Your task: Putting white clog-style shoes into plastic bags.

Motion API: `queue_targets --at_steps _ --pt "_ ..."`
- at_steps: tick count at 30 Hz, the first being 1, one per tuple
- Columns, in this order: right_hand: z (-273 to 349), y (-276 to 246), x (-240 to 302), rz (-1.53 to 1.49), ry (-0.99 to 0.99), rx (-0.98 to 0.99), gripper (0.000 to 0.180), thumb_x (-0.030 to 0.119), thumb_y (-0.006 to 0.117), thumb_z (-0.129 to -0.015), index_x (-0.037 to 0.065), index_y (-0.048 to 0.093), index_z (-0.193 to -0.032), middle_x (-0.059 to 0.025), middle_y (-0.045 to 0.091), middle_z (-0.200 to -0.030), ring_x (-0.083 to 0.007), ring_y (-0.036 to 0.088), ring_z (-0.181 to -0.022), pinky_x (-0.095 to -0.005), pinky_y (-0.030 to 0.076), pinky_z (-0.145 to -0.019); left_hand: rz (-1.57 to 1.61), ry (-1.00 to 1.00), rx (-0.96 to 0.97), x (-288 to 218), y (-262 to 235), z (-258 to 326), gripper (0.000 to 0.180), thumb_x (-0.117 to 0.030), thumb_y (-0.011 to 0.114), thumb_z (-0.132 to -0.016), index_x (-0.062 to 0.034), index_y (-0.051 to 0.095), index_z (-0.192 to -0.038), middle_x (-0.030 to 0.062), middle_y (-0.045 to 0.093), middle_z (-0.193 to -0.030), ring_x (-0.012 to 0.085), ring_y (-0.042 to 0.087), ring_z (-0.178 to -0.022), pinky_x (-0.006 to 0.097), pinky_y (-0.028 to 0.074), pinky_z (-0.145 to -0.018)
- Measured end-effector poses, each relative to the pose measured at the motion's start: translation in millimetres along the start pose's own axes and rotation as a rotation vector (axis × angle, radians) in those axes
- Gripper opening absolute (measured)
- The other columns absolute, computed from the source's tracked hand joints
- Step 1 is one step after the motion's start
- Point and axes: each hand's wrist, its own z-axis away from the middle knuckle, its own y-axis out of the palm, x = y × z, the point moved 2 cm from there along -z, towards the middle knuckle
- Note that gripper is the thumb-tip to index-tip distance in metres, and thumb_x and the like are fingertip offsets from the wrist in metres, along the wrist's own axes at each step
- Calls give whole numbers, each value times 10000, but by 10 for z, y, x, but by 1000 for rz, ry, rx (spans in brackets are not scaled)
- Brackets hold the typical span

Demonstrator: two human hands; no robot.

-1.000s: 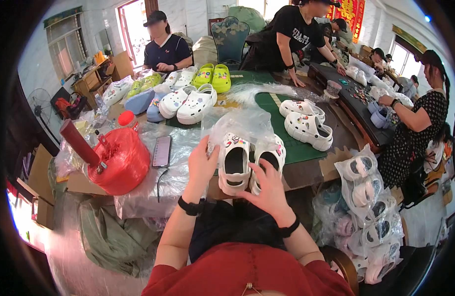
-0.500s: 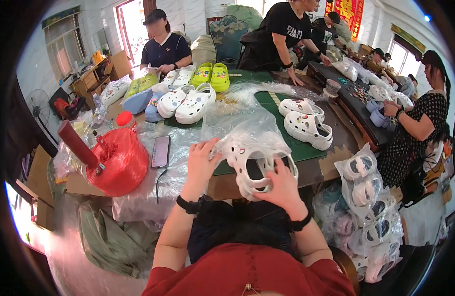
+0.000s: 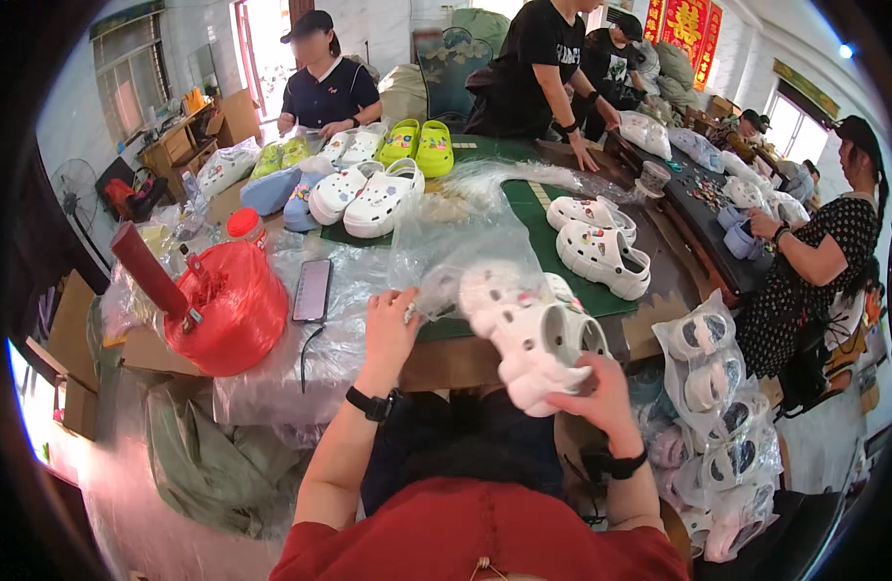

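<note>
My right hand (image 3: 605, 399) grips a pair of white clogs (image 3: 528, 341) by the heel end, held tilted over the near table edge with the toes pointing away from me. The fingers of my left hand (image 3: 392, 327) are pinched on the edge of a clear plastic bag (image 3: 446, 242), just left of the clogs' toes. The bag lies spread on the green mat beyond. Whether the toes are inside the bag I cannot tell; they are slightly blurred. Another pair of white clogs (image 3: 601, 254) with charms stands to the right on the mat.
Left of me are a phone (image 3: 312, 290), a red roll of plastic twine (image 3: 228, 310) and a red-lidded jar (image 3: 244, 226). White, blue and lime-green clogs (image 3: 433, 150) stand farther back. Bagged clogs (image 3: 722, 416) are piled at my right. Several co-workers are around the tables.
The clogs have shifted to the right and turned with my right hand, which has moved right and nearer me. My left hand stays at the bag's edge, slightly lower.
</note>
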Motion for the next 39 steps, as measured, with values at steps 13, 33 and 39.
queue_targets --at_steps 13,33,39 --pt "819 -994 -309 -471 54 -476 954 309 979 -558 14 500 -1328 -102 558 -1338 -232 564 -1196 -392 435 -1042 296 -19 561 -389 437 26 541 -407 709 -882 -75 587 -1290 203 619 -1033 392 601 -1012 443 497 -863" --pt "478 -455 336 -859 51 161 652 340 996 -383 71 621 -844 -198 605 -1253 -327 565 -1154 -447 398 -1001 -44 300 198 240 898 69 566 -114 747 -685 -161 663 -1242 185 551 -1207 382 521 -1053 438 507 -878" --pt "152 -336 520 -422 -322 415 548 346 966 -458 118 621 -819 -158 654 -1205 -327 560 -1111 -416 367 -960 49 349 121 -38 800 51 727 -288 768 -720 -165 531 -1397 215 462 -1356 445 481 -1127 475 507 -880"
